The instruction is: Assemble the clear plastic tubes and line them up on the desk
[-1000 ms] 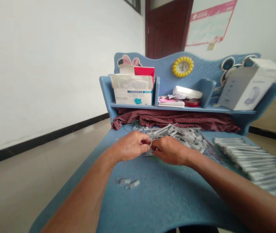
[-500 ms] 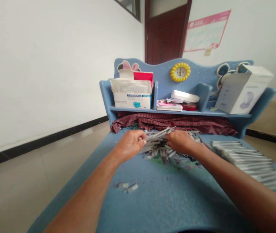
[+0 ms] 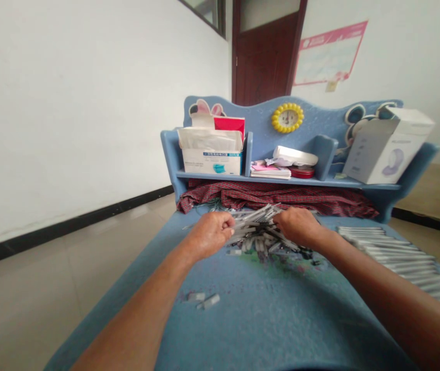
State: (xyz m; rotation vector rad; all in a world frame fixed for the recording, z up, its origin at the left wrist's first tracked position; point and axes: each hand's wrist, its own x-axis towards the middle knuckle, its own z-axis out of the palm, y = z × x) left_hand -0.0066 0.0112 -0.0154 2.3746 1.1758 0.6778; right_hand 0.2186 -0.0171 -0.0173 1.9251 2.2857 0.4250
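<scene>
Left hand (image 3: 210,234) and right hand (image 3: 299,226) flank heaped pen parts (image 3: 260,243).

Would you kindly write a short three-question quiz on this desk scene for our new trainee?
1. True or false: the checked cloth lies beneath the shelf.
2. Which hand is nearer the row of slim rods: A) left, B) right, C) both equally?
3. Fill in: the jumbled pile lies on a ____ desk.

Key: 1. True. 2. B, the right hand. 3. Blue.
</scene>
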